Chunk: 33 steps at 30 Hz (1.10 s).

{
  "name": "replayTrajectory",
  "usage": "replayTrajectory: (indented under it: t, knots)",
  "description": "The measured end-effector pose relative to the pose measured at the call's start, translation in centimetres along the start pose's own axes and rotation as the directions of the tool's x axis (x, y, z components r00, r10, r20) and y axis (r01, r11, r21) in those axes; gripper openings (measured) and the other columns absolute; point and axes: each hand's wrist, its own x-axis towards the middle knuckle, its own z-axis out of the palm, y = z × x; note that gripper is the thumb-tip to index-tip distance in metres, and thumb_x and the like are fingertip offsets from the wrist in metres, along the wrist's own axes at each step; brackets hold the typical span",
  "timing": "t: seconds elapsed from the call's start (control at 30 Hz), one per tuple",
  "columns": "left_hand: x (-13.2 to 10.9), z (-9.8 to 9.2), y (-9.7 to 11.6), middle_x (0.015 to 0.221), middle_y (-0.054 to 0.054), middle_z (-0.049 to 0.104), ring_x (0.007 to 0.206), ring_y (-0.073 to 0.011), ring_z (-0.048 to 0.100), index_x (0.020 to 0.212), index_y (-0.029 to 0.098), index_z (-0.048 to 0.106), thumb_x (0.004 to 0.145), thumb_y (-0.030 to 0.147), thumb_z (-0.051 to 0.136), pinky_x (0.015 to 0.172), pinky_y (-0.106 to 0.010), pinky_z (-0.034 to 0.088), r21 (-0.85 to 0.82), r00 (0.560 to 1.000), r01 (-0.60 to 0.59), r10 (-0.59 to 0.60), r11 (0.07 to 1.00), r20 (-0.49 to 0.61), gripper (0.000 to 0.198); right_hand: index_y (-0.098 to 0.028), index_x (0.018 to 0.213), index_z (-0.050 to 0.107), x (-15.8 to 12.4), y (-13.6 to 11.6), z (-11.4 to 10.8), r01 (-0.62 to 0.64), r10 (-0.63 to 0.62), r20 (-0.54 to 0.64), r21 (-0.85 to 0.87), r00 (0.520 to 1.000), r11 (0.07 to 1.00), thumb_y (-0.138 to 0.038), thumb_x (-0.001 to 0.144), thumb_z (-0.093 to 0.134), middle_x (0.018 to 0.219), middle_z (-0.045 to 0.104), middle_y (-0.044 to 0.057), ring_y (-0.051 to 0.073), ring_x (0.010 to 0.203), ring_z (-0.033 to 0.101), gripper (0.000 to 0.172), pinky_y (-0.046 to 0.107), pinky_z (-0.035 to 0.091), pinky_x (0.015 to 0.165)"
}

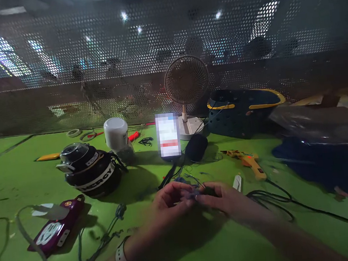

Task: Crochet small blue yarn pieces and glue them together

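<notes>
Head view: pinching yarn piece (pixel 194 194) between left grip (pixel 174 198) and right grip (pixel 221 196), nearer than phone (pixel 168 135); clasping tool (pixel 209 190) in right, angled toward phone.

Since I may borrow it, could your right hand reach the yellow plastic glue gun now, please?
Likely yes: the glue gun lies near the right hand, with nothing tall between them, though that hand must probably first release the thin, dark-handled metal tool.
</notes>
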Motion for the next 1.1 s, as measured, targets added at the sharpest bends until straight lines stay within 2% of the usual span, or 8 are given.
replayTrajectory:
  t: [0.23,0.37,0.47,0.6,0.7,0.8,0.97,1.1]
  knots:
    - [0.3,0.2,-0.1,0.075,0.000,0.069,0.070,-0.0105,0.061,0.085,0.018,0.074,0.068,0.023,0.083,0.068,-0.020,0.048,-0.035,0.989,-0.055,0.049,0.998,-0.139,0.020,-0.017,0.079,0.057,-0.2,0.1,0.1,-0.034,0.036,-0.030,0.049,0.999,0.998,-0.043,0.066,0.081,0.058,0.047,-0.009,0.003,0.044,0.031,0.037,0.018,0.019,0.039]
    - [0.4,0.1,-0.5,0.086,-0.003,0.071,0.077,-0.0134,0.063,0.106,0.020,0.070,0.070,0.028,0.082,0.069,-0.022,0.050,-0.119,0.989,-0.014,-0.004,0.993,-0.148,0.039,-0.019,0.083,0.057,0.4,1.0,0.2,-0.006,0.010,-0.078,0.059,0.997,0.998,-0.047,0.072,0.074,0.052,0.044,-0.010,0.004,0.039,0.028,0.035,0.018,0.019,0.038]
    - [0.5,0.1,-0.7,0.081,-0.004,0.072,0.071,-0.0111,0.063,0.091,0.015,0.074,0.067,0.026,0.084,0.069,-0.020,0.050,-0.100,0.993,0.055,-0.065,0.993,-0.098,0.028,-0.019,0.086,0.058,0.8,1.6,0.3,0.014,-0.019,-0.104,-0.047,0.994,0.999,-0.051,0.077,0.068,0.049,0.043,-0.010,0.005,0.037,0.028,0.035,0.019,0.020,0.037]
    - [0.9,-0.2,0.1,0.073,-0.002,0.072,0.065,-0.0085,0.063,0.076,0.013,0.073,0.063,0.027,0.086,0.065,-0.017,0.049,-0.110,0.971,-0.008,-0.019,0.994,-0.239,0.024,-0.018,0.101,0.060,0.5,0.5,0.1,0.048,-0.095,-0.179,-0.250,0.979,0.967,-0.052,0.084,0.059,0.054,0.052,-0.006,0.008,0.039,0.037,0.038,0.020,0.026,0.037]
    - [1.1,-0.8,1.4,0.079,-0.002,0.075,0.074,-0.0132,0.068,0.079,0.015,0.072,0.059,0.029,0.088,0.071,-0.022,0.054,-0.132,0.926,-0.109,0.052,0.985,-0.373,0.029,-0.018,0.116,0.062,-0.9,-0.5,0.1,0.088,-0.293,-0.170,-0.714,0.941,0.695,-0.040,0.094,0.048,0.083,0.070,0.007,0.018,0.069,0.062,0.034,0.028,0.046,0.059]
    - [1.2,-1.3,2.1,0.077,0.000,0.074,0.071,-0.0114,0.067,0.082,0.016,0.072,0.061,0.030,0.087,0.069,-0.020,0.054,-0.101,0.910,-0.151,0.098,0.983,-0.402,0.030,-0.016,0.115,0.066,-2.6,0.0,1.0,0.056,-0.249,-0.020,-0.954,0.968,0.295,-0.022,0.094,0.044,0.104,0.071,0.014,0.026,0.087,0.066,0.030,0.038,0.050,0.074]
    - [1.0,-1.0,1.4,0.079,-0.001,0.074,0.073,-0.0119,0.065,0.081,0.015,0.072,0.064,0.031,0.085,0.069,-0.020,0.054,0.036,0.956,-0.076,0.083,0.996,-0.283,0.027,-0.016,0.117,0.066,-5.4,1.9,1.5,0.133,-0.316,0.079,-0.979,0.945,0.153,-0.025,0.084,0.062,0.103,0.069,0.013,0.029,0.094,0.063,0.034,0.043,0.051,0.081]
    - [0.7,-0.6,1.3,0.080,-0.001,0.073,0.073,-0.0113,0.064,0.081,0.016,0.072,0.067,0.032,0.083,0.069,-0.020,0.052,0.114,0.977,-0.026,0.050,0.993,-0.208,0.024,-0.013,0.106,0.067,-6.5,0.3,-2.6,-0.019,-0.363,-0.064,-0.992,0.930,0.126,-0.012,0.092,0.046,0.104,0.068,0.013,0.023,0.095,0.062,0.026,0.038,0.049,0.086]
